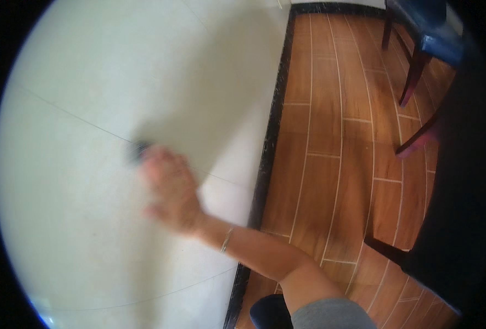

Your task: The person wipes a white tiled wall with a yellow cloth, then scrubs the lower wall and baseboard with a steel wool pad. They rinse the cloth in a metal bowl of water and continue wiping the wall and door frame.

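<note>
My right hand (pixel 171 187), blurred, reaches out against a pale wall of large glossy tiles (pixel 82 185). Its back faces me and the thumb is spread to the lower left. Under the fingertips is a small dark object (pixel 141 151), pressed to the tile or very close to it; the blur hides what it is. A thin bracelet (pixel 227 240) circles the wrist, and a grey sleeve (pixel 333 314) ends above the elbow. My left hand is out of view.
A black skirting strip (pixel 270 135) separates the wall from the wood-look tiled floor (pixel 329 185). A dark-seated chair (pixel 440 45) stands at upper right. Large dark furniture (pixel 465 185) with slanted legs fills the right side. A dark rounded thing, perhaps a shoe (pixel 269 312), shows at the bottom.
</note>
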